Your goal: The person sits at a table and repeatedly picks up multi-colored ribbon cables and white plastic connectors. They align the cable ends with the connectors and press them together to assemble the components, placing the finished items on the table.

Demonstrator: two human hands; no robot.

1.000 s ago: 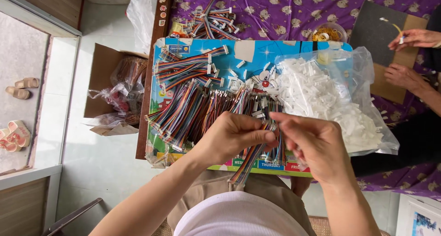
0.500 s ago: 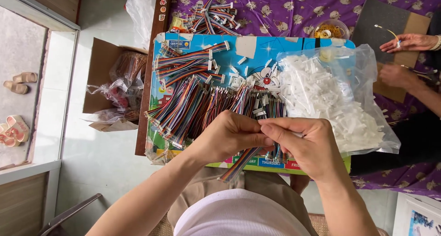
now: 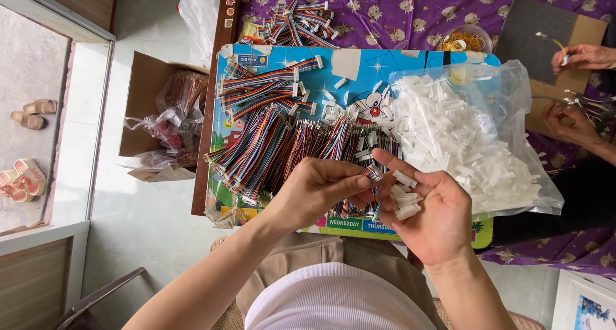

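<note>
Purple cloth (image 3: 417, 15): it has a small animal pattern and covers the surface at the top and right of the view.
Blue board (image 3: 359, 63): a worktop with cartoon drawing, resting over the person's lap and carrying the wires and the bag.
Plastic bag (image 3: 507, 112): clear and open, lying on the right part of the blue board, full of white connectors (image 3: 462, 144).
Cardboard box (image 3: 144, 112): it stands on the floor left of the board, with bags of wire inside.
Wire bundles (image 3: 269, 144): many multicoloured ribbon wires spread on the left and middle of the board; more lie on the cloth above.
Right hand (image 3: 427, 217): palm up and half open, with a few white connector pieces (image 3: 404, 195) lying in it; thumb and first finger close on the wire end beside one piece.
Left hand (image 3: 317, 189): fingers clenched on one multicoloured wire strip (image 3: 371, 174), held above the near edge of the board, tip touching the right hand's fingers.
Another person's hands (image 3: 571, 86): at the right edge, over a dark pad, holding small parts.
Sandals (image 3: 29, 112): far left, on the floor outside.
</note>
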